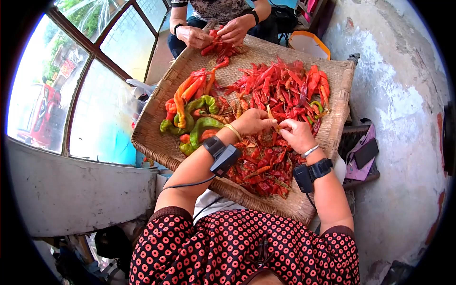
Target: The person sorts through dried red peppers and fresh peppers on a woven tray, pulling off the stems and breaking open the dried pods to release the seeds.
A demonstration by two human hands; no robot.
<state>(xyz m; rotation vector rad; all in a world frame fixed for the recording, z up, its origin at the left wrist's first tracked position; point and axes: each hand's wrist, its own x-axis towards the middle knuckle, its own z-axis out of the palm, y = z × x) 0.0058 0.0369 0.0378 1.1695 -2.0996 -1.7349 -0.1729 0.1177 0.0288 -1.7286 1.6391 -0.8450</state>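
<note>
A woven tray (156,142) holds dried red chillies (270,85) at its upper right and a heap of broken red pieces (266,171) nearer me. Fresh green peppers (204,129) and orange-red peppers (190,90) lie on its left side. Above the middle of the tray, my left hand (254,121) and my right hand (298,135) are close together, fingertips pinched around a small orange-brown chilli (270,114). Both hands are closed on it. Its lower end is hidden by the fingers.
Across the tray a person's two hands (216,35) handle red chillies at the far edge. A windowed wall (102,95) stands at the left and a rough plastered wall (389,95) at the right. Beside the tray, a dark phone (365,153) rests on purple cloth.
</note>
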